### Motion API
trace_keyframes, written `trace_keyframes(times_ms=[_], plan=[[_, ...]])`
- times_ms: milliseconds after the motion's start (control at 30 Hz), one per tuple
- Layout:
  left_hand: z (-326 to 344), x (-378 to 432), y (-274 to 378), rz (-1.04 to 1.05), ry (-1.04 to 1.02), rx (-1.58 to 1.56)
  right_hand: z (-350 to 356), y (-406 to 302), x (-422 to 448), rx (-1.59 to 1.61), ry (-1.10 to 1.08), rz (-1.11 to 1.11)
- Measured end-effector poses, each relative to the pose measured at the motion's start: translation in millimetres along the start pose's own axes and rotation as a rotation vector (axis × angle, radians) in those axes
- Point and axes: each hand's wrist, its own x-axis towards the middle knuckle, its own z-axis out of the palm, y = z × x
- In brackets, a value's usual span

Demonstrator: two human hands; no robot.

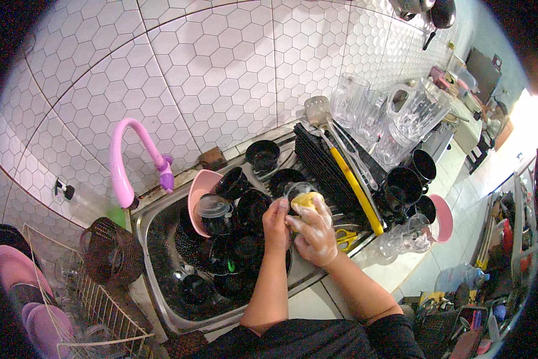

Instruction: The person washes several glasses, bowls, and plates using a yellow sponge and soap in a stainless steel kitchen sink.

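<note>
My right hand (316,235), coated in white suds, presses a yellow sponge (308,200) with its fingers. Close against it, my left hand (276,224) is curled with the thumb up, gripping a small clear vessel (297,189) that the sponge and fingers largely cover. Both hands are over the right side of a steel sink (161,296). Left of them, black cups (253,207) and a pink bowl (201,190) are piled in the basin. A clear lid-like piece (214,206) lies by the bowl. Yellow-handled scissors (346,239) rest just right of my right hand.
A pink faucet (127,157) arches at the back left. Clear pitchers (419,107), black mugs (401,186) and a yellow-handled spatula (352,179) stand or lie to the right, the spatula on a black ridged rack (322,157). A wire dish rack (98,296) is left. A person (496,119) is far right.
</note>
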Motion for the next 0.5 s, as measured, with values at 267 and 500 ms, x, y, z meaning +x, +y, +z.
trace_keyframes(times_ms=[267, 500], plan=[[0.7, -6.4, -1.3, 0.072, -0.262, 0.292, -13.0, -2.8, 8.1, 0.162, 0.054, 0.108], [2.9, -2.5, -9.0, 0.007, -0.042, 0.274, -9.5, 2.0, 6.1, 0.304, 0.249, 0.247]])
